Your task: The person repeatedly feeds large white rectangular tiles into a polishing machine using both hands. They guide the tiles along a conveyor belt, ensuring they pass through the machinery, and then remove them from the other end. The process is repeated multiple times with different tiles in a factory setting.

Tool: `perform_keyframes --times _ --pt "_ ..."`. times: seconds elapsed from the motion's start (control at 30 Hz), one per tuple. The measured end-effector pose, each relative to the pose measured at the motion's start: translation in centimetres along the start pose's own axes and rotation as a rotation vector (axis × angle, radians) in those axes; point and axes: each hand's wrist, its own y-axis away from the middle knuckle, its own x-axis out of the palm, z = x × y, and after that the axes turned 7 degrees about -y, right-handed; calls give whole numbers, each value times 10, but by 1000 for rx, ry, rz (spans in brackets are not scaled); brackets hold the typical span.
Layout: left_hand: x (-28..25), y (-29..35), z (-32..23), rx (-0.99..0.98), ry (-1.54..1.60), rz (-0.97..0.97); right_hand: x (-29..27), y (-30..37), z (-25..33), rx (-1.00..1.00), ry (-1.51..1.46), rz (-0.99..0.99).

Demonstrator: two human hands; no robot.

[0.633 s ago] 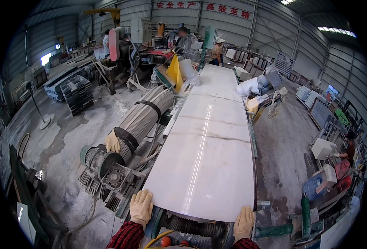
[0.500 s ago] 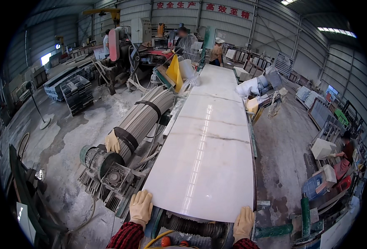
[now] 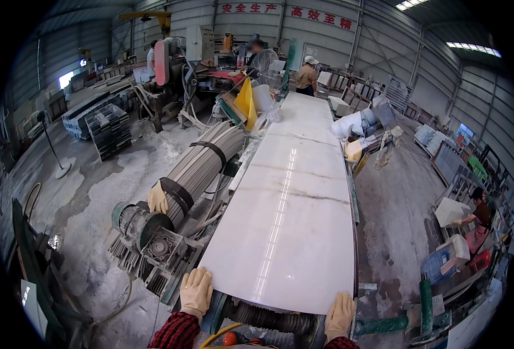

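White slab (image 3: 292, 244), near end
My gloved left hand (image 3: 196, 292) and right hand (image 3: 339, 317) rest well apart at its near corners; I cannot tell whether they clamp.

Large red characters (image 3: 329, 18) in two groups, high on the grey ribbed far wall (image 3: 327, 38).

Ribbed metal walls (image 3: 379, 55) enclose a large industrial shed, with red characters (image 3: 248, 8) high on the far side and a steel column (image 3: 355, 38) rising near them. Bright skylight strips (image 3: 473, 49) line the dark roof (image 3: 443, 24) at upper right; a small window (image 3: 66, 79) glows at left. Darker patches and pale residue blotch the grey concrete floor (image 3: 393, 203). A yellow crane beam (image 3: 143, 15) hangs at rear left.
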Motion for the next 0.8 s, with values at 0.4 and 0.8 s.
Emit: perform_keyframes --times 0.4,0.8 --pt "-2 5 -1 1 -12 -23 1 9 -2 -23 10 -6" --pt "-2 11 -1 -5 -21 -34 0 17 -1 3 -5 11"
